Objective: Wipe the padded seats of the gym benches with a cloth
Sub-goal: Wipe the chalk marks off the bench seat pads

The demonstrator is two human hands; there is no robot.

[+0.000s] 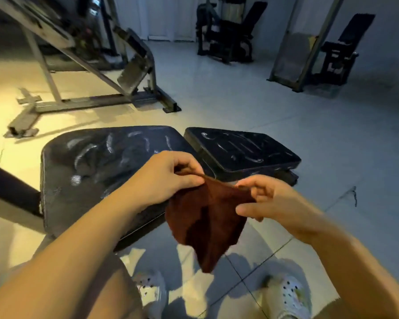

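From where I sit, my hands cover the top edge of the cloth (pixel 207 217), and the cloth and my left hand (pixel 166 178) hide the near right corner of the bench (pixel 97 162). I lose both forearms at the bottom edge, and my shoes (pixel 288 295) are partly cut off there too. The frame (pixel 55 42) at upper left runs out of view. The far machines (pixel 226 31) are too dim and blurred to make out.
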